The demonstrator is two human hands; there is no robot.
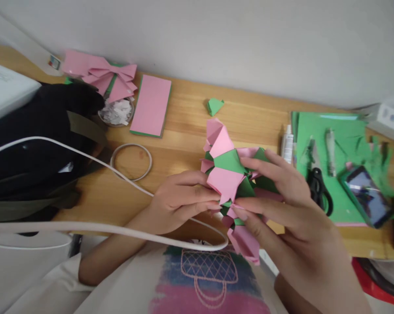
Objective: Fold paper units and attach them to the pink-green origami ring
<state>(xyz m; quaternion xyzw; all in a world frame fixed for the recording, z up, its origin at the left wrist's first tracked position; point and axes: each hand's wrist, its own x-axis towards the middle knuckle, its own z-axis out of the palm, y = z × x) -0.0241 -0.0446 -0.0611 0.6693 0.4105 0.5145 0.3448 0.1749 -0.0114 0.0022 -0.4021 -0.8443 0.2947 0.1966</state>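
Observation:
Between my two hands is a pink and green folded-paper model, built of several joined pieces and held above the front part of the table. My left hand grips its left side with fingers bent together. My right hand pinches the model near its lower middle with thumb and a finger, while another finger rests on an upper green fold. The paper and my fingers hide parts of the model's underside. Beyond it, a small folded green paper piece lies on the table.
A pink paper stack, a pink paper bow and a bowl of paper scraps are at the left. Black scissors, a phone and green sheets lie right, beside a white tube. A white cable crosses in front.

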